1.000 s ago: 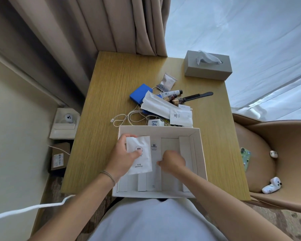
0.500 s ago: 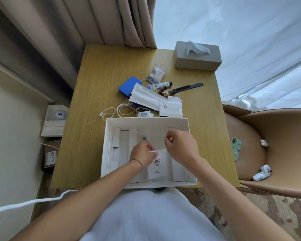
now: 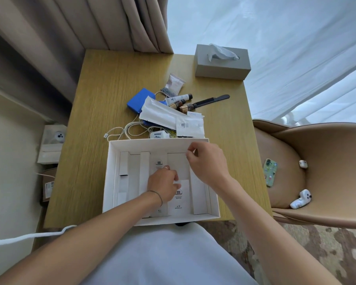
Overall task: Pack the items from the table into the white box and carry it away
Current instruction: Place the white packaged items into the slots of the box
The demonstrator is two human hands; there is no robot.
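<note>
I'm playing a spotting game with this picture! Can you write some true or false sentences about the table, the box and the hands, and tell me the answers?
1. The tissue box stands at the far right corner of the table. True.
2. The blue case is inside the white box. False: it lies on the table beyond the box.
3. The left hand is down inside the white box, on a white packet. True.
4. The right hand holds the black comb. False: the comb lies on the table, and that hand is at the box.
5. The phone lies on the table. False: it is on the chair.
</note>
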